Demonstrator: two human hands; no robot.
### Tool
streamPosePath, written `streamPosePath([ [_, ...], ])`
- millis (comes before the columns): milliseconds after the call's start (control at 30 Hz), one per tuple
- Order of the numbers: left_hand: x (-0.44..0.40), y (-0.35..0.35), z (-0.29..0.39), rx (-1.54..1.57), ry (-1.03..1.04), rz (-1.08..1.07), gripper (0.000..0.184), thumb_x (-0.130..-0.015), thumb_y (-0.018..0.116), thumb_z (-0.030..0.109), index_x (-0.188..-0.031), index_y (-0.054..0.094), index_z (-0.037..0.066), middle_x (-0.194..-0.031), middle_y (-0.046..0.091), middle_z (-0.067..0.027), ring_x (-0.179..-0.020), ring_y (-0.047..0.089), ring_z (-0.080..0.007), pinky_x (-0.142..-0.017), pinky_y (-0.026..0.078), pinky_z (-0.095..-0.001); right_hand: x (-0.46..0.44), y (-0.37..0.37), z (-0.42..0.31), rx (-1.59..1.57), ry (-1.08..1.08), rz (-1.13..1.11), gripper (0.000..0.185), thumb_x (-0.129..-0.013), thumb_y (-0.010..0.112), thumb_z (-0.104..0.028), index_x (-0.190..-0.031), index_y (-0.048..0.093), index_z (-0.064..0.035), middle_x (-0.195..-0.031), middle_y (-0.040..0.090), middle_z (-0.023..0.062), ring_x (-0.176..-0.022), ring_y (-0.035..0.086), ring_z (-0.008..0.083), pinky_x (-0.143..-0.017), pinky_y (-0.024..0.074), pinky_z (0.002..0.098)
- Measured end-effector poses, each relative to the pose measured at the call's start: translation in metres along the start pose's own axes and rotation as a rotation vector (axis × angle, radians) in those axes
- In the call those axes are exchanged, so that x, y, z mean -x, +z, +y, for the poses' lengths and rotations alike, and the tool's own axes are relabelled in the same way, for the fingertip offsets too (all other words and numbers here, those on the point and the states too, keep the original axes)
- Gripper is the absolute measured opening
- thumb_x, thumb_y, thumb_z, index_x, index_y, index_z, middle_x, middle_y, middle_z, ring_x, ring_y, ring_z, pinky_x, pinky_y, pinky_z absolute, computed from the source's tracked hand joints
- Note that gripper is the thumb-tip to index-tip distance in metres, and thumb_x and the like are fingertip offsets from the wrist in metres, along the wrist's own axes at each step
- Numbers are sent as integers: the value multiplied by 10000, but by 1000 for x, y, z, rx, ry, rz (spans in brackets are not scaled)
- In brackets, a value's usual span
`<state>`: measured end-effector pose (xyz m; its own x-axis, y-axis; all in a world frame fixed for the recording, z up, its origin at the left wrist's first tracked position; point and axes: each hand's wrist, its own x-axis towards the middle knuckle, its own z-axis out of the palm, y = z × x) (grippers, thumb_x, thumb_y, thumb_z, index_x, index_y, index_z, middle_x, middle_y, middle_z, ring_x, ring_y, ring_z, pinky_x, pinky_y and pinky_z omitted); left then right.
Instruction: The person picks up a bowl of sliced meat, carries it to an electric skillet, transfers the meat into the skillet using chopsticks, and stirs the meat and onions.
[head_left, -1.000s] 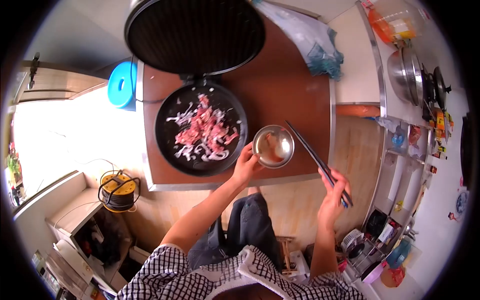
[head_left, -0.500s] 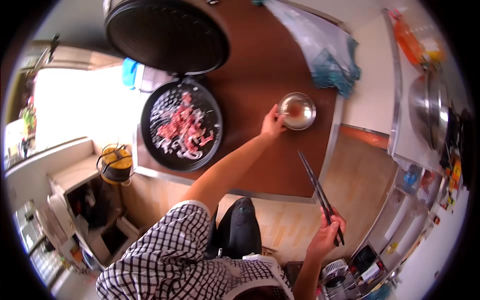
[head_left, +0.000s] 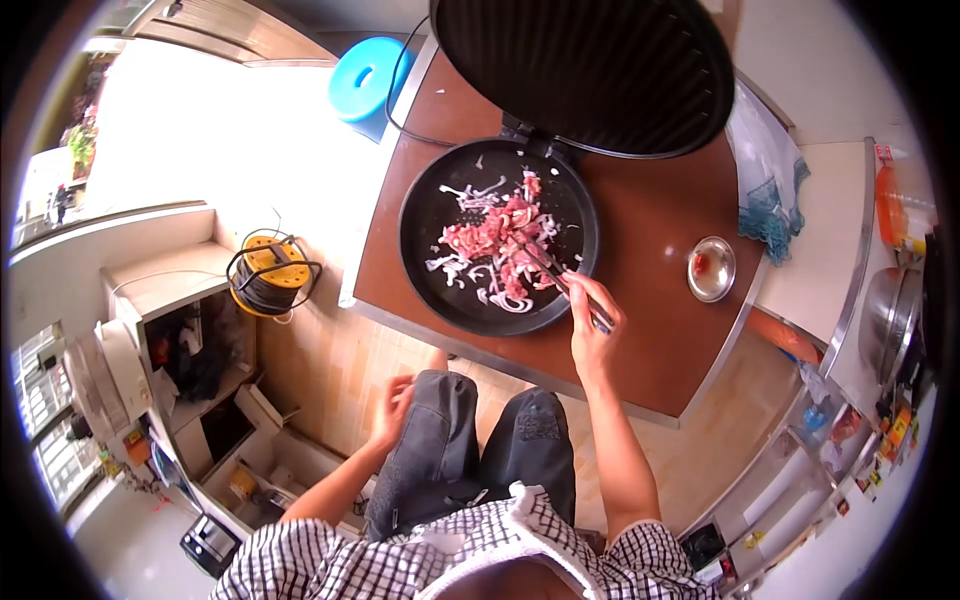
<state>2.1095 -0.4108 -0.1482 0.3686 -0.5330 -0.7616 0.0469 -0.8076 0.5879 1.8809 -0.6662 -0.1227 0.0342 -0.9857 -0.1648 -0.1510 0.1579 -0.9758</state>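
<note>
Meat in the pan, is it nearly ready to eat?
Not yet, I think. Done: the meat and pale strips are in the pan, and the metal bowl stands on the table.
In hand: the right hand holds chopsticks, tips in the meat.
Left: probably spreading and cooking, because the meat is pink and heaped in the middle. The lid is up.

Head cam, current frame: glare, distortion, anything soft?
Head view: window blown out to white; metal bowl shows bright reflections. Head view: fisheye bows the right-hand counter, black vignette around the corners. Head view: pan well exposed, chopsticks readable, tips hard to separate from the meat; small items at far right look smeared.
</note>
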Motion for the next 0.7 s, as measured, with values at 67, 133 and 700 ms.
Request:
streamPosePath([
  [67,-8,-54,-42,-56,33,87,268,-920,507,224,-1125,514,53,-1064,558,-69,-938,549,-149,-797,464,-283,-8,32,3,92,-56,18,126,-849,564,-32,-937,639,21,-898,655,116,-833,624,179,-752,475,270],
  [133,-17,-94,-66,-2,23,135,304,-916,511,256,-1126,509,35,-1056,560,-68,-934,549,-146,-785,472,-281,-13,62,1,121,-92,-8,126,-847,565,-34,-935,639,20,-896,657,116,-841,626,181,-766,470,271],
  [700,-25,-229,-142,-151,-181,34,272,-875,545,217,-1079,541,37,-1009,564,-63,-839,552,-145,-671,487,-271,13,79,-31,99,-73,386,199,-877,563,-136,-905,635,47,-831,663,91,-718,603,118,-642,482,252],
])
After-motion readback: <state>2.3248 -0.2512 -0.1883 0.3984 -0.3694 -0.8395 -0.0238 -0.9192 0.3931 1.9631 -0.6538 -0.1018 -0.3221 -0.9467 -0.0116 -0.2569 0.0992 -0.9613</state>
